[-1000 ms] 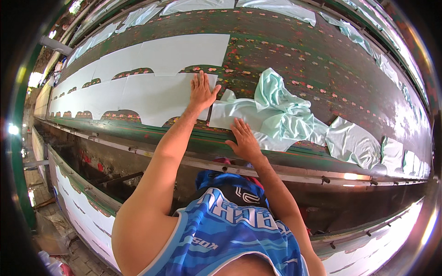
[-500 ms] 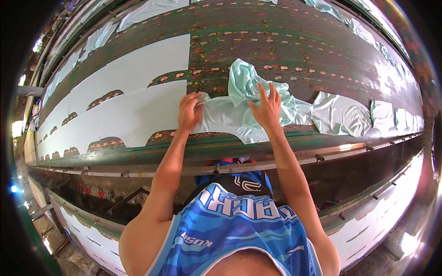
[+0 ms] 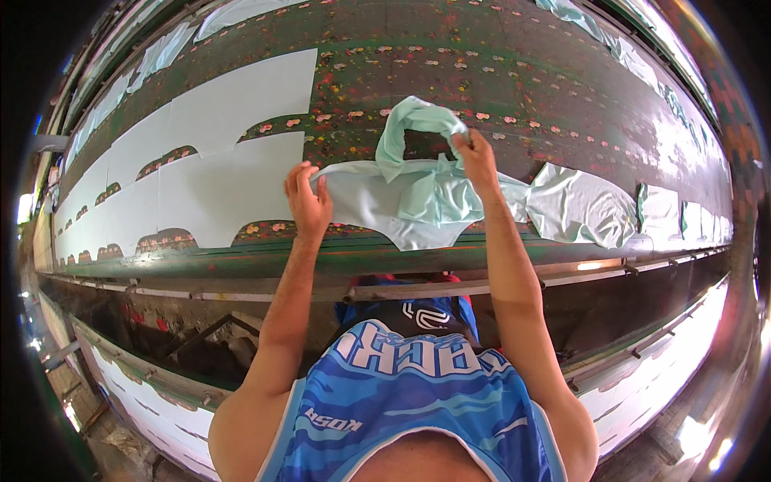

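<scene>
A pale mint-green, satiny fabric piece lies partly spread on the long dark table in front of me. Its left corner is between the thumb and fingers of my left hand, beside the edge of the flat pieces. My right hand pinches a bunched strip of the same fabric, which curves up and round in a loop on the far side. Folds of the fabric pile up just left of my right wrist. The lower edge of the piece bulges toward me in a rounded shape.
Flat pale fabric pieces with curved cut-outs line the table's left side. Crumpled pieces lie along the right. The bare tabletop carries colourful paint marks. A metal rail runs along the near edge, before my body.
The fabric's left corner has shifted left to the flat pieces, along with my left hand. My right hand has closed on the bunched part, which has opened into a loop.
</scene>
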`<state>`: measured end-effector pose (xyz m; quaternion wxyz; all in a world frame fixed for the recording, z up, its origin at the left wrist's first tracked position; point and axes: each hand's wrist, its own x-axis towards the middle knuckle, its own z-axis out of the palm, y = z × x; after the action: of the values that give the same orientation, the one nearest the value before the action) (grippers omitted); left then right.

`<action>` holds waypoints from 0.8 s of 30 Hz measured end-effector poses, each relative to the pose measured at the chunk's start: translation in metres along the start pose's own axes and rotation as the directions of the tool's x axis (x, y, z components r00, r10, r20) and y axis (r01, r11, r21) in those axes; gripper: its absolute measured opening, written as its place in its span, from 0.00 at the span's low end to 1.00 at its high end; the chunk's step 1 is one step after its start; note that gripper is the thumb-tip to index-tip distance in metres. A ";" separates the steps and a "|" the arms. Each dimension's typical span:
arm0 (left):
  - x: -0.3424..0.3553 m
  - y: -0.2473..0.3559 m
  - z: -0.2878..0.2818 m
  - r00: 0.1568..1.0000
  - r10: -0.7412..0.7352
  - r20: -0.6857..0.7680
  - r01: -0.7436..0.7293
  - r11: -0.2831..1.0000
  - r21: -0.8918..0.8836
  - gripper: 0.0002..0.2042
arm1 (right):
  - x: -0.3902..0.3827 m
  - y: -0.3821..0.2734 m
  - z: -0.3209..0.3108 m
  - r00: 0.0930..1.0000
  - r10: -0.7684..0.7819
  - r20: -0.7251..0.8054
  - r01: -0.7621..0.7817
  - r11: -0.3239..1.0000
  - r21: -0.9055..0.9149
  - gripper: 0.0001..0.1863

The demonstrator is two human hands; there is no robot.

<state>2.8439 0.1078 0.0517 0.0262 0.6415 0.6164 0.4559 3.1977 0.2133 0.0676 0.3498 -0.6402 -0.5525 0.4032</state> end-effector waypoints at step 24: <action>-0.009 0.372 0.131 0.815 0.031 0.578 0.388 0.713 -0.585 0.15 | -0.099 0.029 -0.268 0.706 -0.529 0.471 0.359 0.841 0.405 0.13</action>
<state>3.2115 0.0808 0.1922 0.4803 0.6230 0.4333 0.4398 3.4451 0.1102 0.1701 0.3451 -0.2803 -0.7059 0.5514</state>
